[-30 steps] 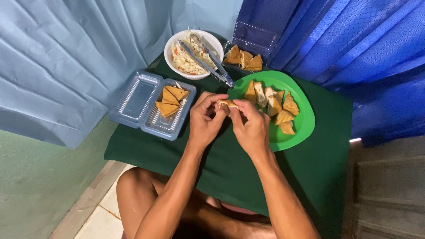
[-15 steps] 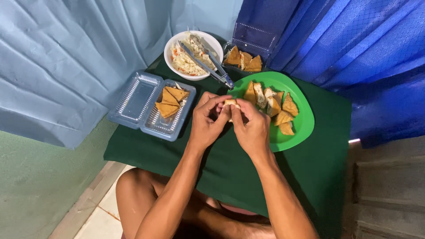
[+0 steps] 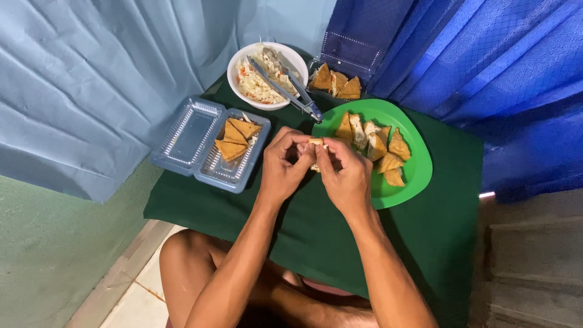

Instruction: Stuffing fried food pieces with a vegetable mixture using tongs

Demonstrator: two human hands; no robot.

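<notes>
A fried tofu piece (image 3: 315, 146) is pinched between the fingertips of the left hand (image 3: 284, 167) and right hand (image 3: 347, 176), both grips closed on it, above the green tabletop (image 3: 243, 200), beside the green plate (image 3: 419, 176) of tofu triangles. A clear clamshell container (image 3: 194, 143) lies left.

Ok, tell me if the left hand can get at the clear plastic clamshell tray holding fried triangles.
Probably yes. The clear plastic clamshell tray lies open just beside the left hand with bare green cloth between them. But both hands grip a fried piece, so the left would need to let go first.
</notes>
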